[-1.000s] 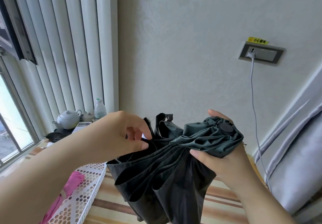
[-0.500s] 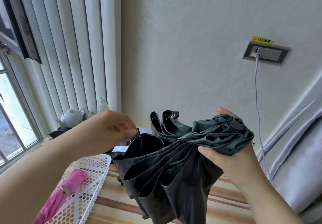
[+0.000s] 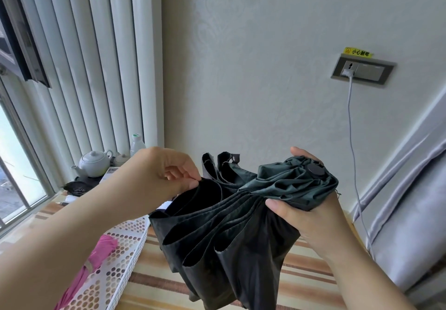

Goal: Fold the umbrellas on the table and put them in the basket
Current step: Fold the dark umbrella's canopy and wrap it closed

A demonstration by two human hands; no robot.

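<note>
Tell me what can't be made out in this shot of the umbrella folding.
Head view only:
- dark umbrella handle: hidden by its own fabric.
- white basket: cut off by the bottom edge, covered by the left forearm.
- pink umbrella: mostly hidden likewise.
- right hand fingers: behind the canopy.

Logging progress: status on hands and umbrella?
Left hand pinching a canopy fold. Right hand gripping black umbrella top. Not in basket yet.

Your two hands hold an umbrella (image 3: 231,232) above the table (image 3: 301,283); the basket (image 3: 125,249) sits lower left, another umbrella (image 3: 96,261) inside.
</note>
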